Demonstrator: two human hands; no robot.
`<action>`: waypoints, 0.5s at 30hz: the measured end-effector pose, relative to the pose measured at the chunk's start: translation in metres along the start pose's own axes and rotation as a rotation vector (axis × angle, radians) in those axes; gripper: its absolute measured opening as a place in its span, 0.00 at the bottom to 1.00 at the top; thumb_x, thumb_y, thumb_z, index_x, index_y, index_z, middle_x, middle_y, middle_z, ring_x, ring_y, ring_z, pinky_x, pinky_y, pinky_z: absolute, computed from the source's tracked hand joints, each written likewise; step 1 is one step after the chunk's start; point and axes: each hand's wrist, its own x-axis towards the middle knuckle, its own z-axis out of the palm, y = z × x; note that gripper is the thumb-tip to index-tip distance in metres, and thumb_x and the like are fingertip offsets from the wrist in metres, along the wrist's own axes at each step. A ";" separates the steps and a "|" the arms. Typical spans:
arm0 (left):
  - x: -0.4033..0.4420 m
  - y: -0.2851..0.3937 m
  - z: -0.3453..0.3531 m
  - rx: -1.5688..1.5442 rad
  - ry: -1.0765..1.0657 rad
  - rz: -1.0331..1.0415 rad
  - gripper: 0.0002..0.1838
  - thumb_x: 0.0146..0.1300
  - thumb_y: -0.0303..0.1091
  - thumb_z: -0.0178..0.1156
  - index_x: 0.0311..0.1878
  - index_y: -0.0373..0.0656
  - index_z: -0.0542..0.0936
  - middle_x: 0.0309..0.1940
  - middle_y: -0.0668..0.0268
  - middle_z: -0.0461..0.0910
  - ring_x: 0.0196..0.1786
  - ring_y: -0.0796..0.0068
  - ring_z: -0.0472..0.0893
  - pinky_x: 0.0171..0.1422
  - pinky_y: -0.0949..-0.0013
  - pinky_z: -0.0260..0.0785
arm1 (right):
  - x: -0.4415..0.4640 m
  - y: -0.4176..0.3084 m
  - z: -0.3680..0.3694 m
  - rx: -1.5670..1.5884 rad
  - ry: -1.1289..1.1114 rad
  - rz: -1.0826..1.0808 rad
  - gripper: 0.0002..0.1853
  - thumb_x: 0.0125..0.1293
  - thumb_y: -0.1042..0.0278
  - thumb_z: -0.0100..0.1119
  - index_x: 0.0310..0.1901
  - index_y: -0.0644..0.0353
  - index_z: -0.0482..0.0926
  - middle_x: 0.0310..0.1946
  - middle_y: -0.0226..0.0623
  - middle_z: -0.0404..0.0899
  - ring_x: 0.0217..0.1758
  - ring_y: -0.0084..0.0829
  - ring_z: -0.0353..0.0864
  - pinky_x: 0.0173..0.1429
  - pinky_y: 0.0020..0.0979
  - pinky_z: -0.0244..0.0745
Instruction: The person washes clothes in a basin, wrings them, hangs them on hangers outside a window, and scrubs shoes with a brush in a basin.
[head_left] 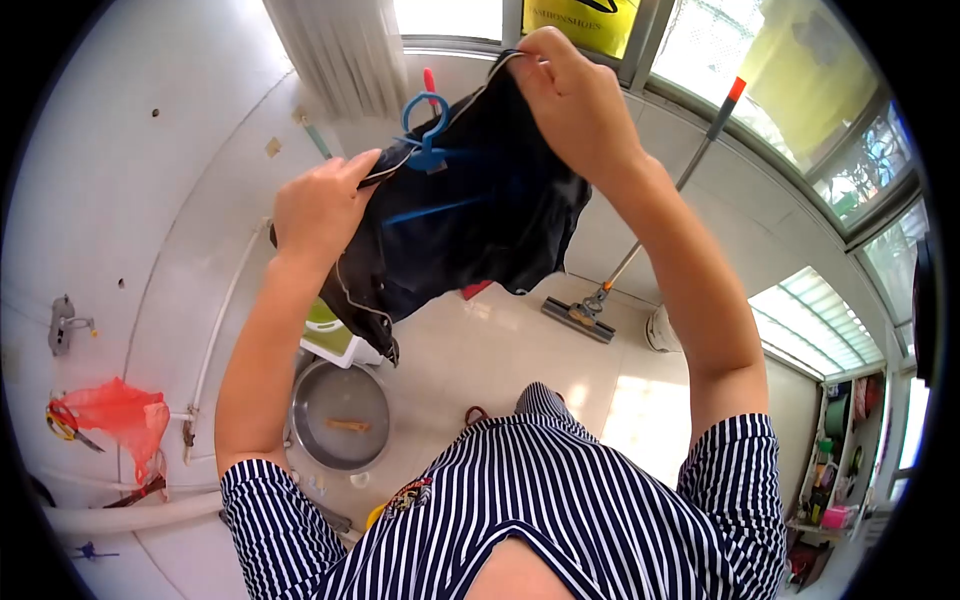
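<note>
A black garment (480, 225) with thin pale edging is stretched between my raised hands in the head view. A blue clothes hanger (428, 150) shows at its upper edge, its ring-shaped hook upward and its arms partly hidden by the cloth. My left hand (318, 205) is closed, pinching the garment's edge left of the hook. Higher up, the fingers of my right hand (578, 108) grip the other upper corner. The lower part of the fabric hangs loose, and its exact kind is unclear.
Below left stands a round metal basin (340, 450) beside a white and green container (335, 335). A squeegee-type mop (580, 318) leans against the wall under the windows. A red bag (120, 415) hangs on the left wall; a stocked shelf (835, 480) is at right.
</note>
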 end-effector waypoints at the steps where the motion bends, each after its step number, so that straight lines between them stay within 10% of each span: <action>1: 0.004 0.000 0.008 0.005 0.068 0.014 0.11 0.60 0.43 0.61 0.45 0.58 0.82 0.30 0.63 0.82 0.32 0.58 0.81 0.33 0.60 0.72 | -0.005 -0.015 -0.003 0.054 -0.093 -0.010 0.08 0.68 0.64 0.52 0.41 0.57 0.75 0.27 0.51 0.80 0.34 0.55 0.79 0.38 0.42 0.74; 4: 0.018 -0.014 0.032 -0.173 0.333 -0.058 0.12 0.59 0.41 0.63 0.47 0.57 0.82 0.31 0.63 0.82 0.34 0.58 0.81 0.35 0.60 0.73 | -0.006 -0.033 -0.027 0.270 -0.714 -0.022 0.16 0.65 0.64 0.59 0.54 0.50 0.77 0.32 0.35 0.81 0.37 0.27 0.80 0.44 0.29 0.73; 6: 0.029 -0.021 0.026 -0.241 0.352 -0.098 0.12 0.59 0.40 0.64 0.47 0.55 0.83 0.32 0.62 0.83 0.35 0.58 0.82 0.36 0.63 0.73 | -0.002 0.011 -0.029 0.087 -0.403 -0.165 0.21 0.63 0.63 0.60 0.59 0.50 0.75 0.45 0.33 0.79 0.48 0.28 0.77 0.55 0.31 0.70; 11: 0.060 -0.043 0.030 -0.609 0.434 -0.190 0.12 0.61 0.38 0.65 0.46 0.46 0.84 0.27 0.61 0.83 0.31 0.74 0.81 0.38 0.74 0.70 | 0.023 0.057 -0.062 0.380 -0.665 -0.211 0.30 0.55 0.58 0.57 0.62 0.48 0.73 0.70 0.43 0.59 0.77 0.41 0.47 0.79 0.45 0.37; 12: 0.067 -0.044 0.029 -0.663 0.436 -0.200 0.12 0.61 0.38 0.65 0.46 0.45 0.83 0.26 0.64 0.82 0.31 0.79 0.79 0.39 0.75 0.69 | 0.033 0.059 -0.058 0.281 -0.414 -0.345 0.22 0.58 0.61 0.61 0.55 0.54 0.79 0.60 0.43 0.72 0.68 0.38 0.67 0.72 0.39 0.58; 14: 0.081 -0.040 0.026 -0.688 0.446 -0.191 0.13 0.63 0.39 0.64 0.47 0.43 0.83 0.26 0.69 0.81 0.32 0.85 0.75 0.41 0.78 0.67 | 0.033 0.048 -0.037 -0.130 0.058 -0.401 0.32 0.59 0.60 0.67 0.64 0.56 0.67 0.54 0.42 0.73 0.50 0.37 0.76 0.56 0.34 0.74; 15: 0.090 -0.039 0.023 -0.693 0.427 -0.210 0.14 0.63 0.38 0.64 0.48 0.42 0.83 0.28 0.69 0.82 0.33 0.84 0.76 0.42 0.78 0.68 | 0.040 0.055 -0.055 -0.282 -0.168 -0.409 0.29 0.58 0.66 0.66 0.62 0.57 0.70 0.55 0.41 0.70 0.59 0.40 0.67 0.63 0.35 0.65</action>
